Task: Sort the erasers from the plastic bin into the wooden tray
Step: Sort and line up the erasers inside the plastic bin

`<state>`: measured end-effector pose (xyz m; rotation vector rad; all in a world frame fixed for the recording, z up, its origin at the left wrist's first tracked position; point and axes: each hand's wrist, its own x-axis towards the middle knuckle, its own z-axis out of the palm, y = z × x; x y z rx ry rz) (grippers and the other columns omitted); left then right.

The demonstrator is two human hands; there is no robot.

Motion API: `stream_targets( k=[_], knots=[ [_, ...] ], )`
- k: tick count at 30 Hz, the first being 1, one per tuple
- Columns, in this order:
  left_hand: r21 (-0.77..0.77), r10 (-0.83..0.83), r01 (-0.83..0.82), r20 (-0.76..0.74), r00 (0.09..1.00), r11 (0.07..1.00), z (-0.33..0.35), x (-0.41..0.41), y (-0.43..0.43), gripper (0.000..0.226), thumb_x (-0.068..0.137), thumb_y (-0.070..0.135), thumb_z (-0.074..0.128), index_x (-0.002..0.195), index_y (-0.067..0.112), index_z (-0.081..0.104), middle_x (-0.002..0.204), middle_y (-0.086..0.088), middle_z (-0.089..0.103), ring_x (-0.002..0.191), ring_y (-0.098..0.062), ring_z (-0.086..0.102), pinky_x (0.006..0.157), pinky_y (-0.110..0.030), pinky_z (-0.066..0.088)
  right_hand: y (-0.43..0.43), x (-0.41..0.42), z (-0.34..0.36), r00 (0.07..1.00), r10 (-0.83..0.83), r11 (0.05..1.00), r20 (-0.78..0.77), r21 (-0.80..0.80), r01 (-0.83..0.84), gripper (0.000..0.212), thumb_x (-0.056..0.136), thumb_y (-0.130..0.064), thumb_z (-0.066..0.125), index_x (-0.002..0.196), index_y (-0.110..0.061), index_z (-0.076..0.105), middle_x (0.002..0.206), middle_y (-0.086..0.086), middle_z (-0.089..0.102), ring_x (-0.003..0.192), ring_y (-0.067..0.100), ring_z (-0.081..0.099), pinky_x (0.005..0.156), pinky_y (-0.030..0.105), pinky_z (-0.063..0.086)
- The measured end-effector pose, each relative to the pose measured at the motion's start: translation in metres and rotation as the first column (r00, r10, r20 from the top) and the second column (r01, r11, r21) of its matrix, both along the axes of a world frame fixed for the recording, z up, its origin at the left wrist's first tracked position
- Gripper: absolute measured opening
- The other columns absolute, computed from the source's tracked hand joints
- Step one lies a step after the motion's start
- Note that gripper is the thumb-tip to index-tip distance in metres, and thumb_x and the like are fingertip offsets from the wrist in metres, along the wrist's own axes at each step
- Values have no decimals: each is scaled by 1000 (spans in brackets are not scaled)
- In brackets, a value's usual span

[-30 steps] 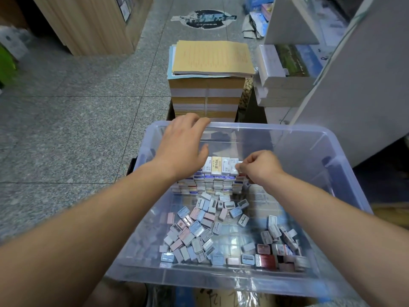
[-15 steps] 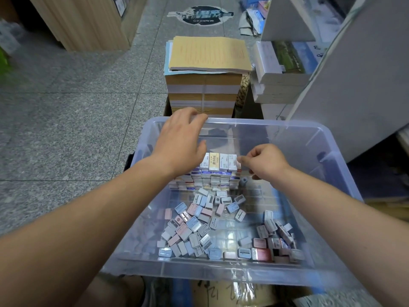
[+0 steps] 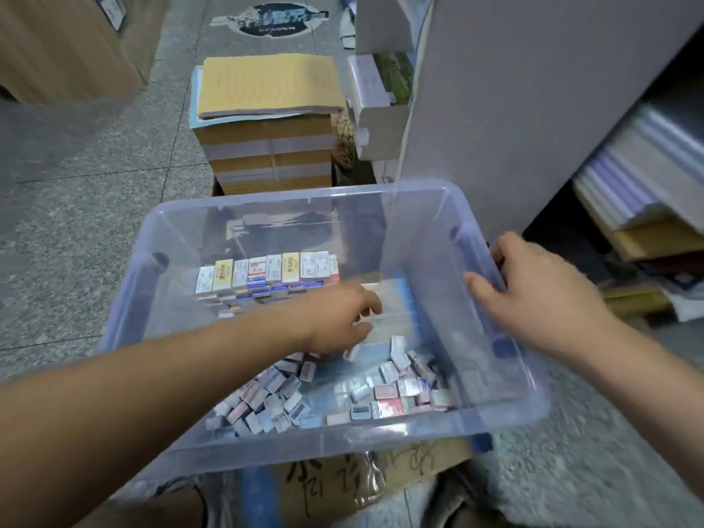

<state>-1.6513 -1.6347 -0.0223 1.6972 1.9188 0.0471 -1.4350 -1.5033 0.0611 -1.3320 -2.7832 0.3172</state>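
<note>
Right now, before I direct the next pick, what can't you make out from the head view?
1. Left hand: its fingertips are motion-blurred and curled under, so it is unclear whether they hold an eraser.
2. Loose erasers: labels too small and blurred to read; some are hidden under the left forearm.
3. Right hand: grips the plastic bin at its right rim; blur hides the exact finger placement.
4. Wooden tray: outside the frame.

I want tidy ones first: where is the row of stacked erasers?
Head view: the stacked erasers sit at the far end of the plastic bin, left of centre, beyond the left hand.
</note>
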Motion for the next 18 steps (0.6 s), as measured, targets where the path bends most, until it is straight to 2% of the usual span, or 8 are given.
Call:
stream_targets(
  k=[2,6,10,13,15,18],
  knots=[
    [-96,-47,46,-16,999,994,-26,11,15,47,98,19,54,144,21,51,144,-6,53,127,-24,54,109,-37,43,3,6,-10,996,-58,982,-69,-183,44,38,93,-57,52,85,-20,47,82,0,61,80,31,57,62,37,35],
    [-144,-209,202,-38,977,969,-61,29,34,69,92,3,55,154,28,38,158,2,39,143,-21,39,118,-42,34,11,2,-19,981,-76,982,-181,-182,43,35,90,-49,53,76,-17,48,72,-4,57,75,29,56,61,37,35],
    [-101,-362,353,-95,927,930,-79,33,44,65,90,7,62,145,36,45,143,6,48,132,-21,46,106,-45,46,15,2,-24,972,-80,982,-223,-185,39,34,89,-44,54,71,-17,45,68,-2,55,73,29,54,60,36,34],
    [-86,-366,359,-89,926,929,-83,31,46,57,88,10,67,135,38,54,129,6,50,121,-18,50,95,-39,50,16,4,-27,962,-84,982,-259,-186,36,34,87,-45,54,69,-17,46,66,-3,55,68,23,53,55,33,33],
    [-121,-363,353,-77,929,928,-86,29,43,55,85,11,72,131,38,58,125,8,50,117,-17,51,90,-39,51,16,5,-29,958,-90,980,-274,-196,36,34,87,-44,55,69,-17,46,65,-2,55,66,19,53,54,29,34],
    [-210,-369,348,-69,927,914,-84,26,37,54,84,17,74,132,36,58,123,8,49,114,-17,51,91,-42,51,16,4,-29,952,-96,977,-290,-211,34,34,87,-43,56,68,-17,46,63,-2,54,65,17,51,54,28,34]
  ],
)
